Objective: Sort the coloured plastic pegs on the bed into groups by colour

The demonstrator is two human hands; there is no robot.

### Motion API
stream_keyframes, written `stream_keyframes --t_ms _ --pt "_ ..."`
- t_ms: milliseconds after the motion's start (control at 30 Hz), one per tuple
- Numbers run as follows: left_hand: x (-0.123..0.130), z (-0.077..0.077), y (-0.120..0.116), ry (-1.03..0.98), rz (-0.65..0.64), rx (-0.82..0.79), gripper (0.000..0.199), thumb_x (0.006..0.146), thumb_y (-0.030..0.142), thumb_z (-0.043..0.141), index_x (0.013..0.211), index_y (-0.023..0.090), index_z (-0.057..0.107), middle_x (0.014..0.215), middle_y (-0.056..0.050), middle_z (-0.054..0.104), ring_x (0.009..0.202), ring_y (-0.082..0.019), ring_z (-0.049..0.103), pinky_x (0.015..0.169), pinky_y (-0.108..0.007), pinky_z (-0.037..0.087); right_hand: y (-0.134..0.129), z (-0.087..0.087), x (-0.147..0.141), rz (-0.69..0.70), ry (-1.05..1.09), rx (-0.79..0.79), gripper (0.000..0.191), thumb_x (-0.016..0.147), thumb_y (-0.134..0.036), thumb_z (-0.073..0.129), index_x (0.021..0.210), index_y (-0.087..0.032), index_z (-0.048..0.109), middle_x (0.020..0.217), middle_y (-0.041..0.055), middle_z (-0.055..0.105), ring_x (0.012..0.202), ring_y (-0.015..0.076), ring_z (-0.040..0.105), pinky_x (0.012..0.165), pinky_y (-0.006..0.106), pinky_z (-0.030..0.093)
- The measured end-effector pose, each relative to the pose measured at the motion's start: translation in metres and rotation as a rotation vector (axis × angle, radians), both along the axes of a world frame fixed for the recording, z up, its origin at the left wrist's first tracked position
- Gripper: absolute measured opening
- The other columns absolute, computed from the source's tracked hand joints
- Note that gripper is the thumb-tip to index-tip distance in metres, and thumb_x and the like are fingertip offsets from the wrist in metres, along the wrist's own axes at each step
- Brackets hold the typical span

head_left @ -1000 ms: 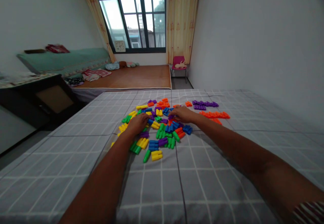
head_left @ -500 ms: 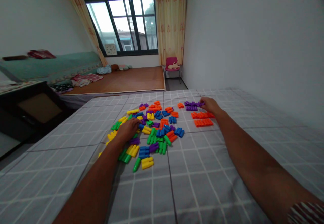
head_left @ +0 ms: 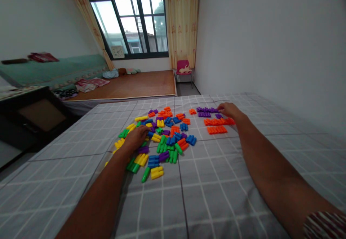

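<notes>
My right hand (head_left: 228, 110) is at the right end of the back purple row of plastic toy blocks (head_left: 207, 110), fingers closed at the end block. A short purple row (head_left: 204, 115) lies just in front, with a loose purple block (head_left: 218, 116) below the fingertips. Nearer me are two orange rows, a longer orange row (head_left: 218, 121) and a shorter orange row (head_left: 217, 130). My left hand (head_left: 138, 136) rests on the left of a mixed pile, its fingers bent down beside a blue block (head_left: 150, 134) and a yellow block (head_left: 156, 138). Whatever lies under those fingers is hidden.
Loose green blocks (head_left: 162, 144), blue blocks (head_left: 191, 140) and yellow blocks (head_left: 157, 173) are spread over the grey checked cloth (head_left: 211, 195). One small orange block (head_left: 192, 111) lies left of the purple rows. A white wall (head_left: 270, 44) stands to the right.
My right hand has shifted slightly right along the back purple row. The loose purple block and the right end of the longer orange row now show. My left hand has stayed in place.
</notes>
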State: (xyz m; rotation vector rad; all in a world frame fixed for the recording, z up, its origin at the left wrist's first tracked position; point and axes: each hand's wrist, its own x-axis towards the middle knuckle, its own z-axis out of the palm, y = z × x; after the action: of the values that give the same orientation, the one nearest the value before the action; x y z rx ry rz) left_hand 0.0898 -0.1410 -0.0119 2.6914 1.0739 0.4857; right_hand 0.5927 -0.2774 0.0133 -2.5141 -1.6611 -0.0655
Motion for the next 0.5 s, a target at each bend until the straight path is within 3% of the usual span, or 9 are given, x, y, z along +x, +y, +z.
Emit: stream_keyframes --t_ms 200,500 --pt "0.001 0.004 -0.003 0.024 -0.01 0.005 0.034 0.086 0.029 0.038 0.097 0.02 0.069 0.104 -0.007 0.068 0.095 -0.022 0.064 0.086 -0.033 0.048 -0.006 0.001 -0.002 -0.145 0.039 -0.141 0.025 0.072 -0.041 0.073 0.094 -0.028 0.076 0.098 0.0046 0.074 0.09 0.0227 0.065 0.065 0.027 0.043" --pt "0.002 0.006 -0.005 0.021 0.004 -0.006 0.034 0.086 0.03 0.038 0.096 0.021 0.069 0.103 -0.007 0.068 0.095 -0.022 0.063 0.087 -0.032 0.048 0.008 -0.012 -0.025 -0.179 -0.003 -0.041 0.029 0.078 -0.042 0.067 0.103 -0.028 0.074 0.105 0.0076 0.072 0.096 0.0246 0.065 0.069 0.03 0.045"
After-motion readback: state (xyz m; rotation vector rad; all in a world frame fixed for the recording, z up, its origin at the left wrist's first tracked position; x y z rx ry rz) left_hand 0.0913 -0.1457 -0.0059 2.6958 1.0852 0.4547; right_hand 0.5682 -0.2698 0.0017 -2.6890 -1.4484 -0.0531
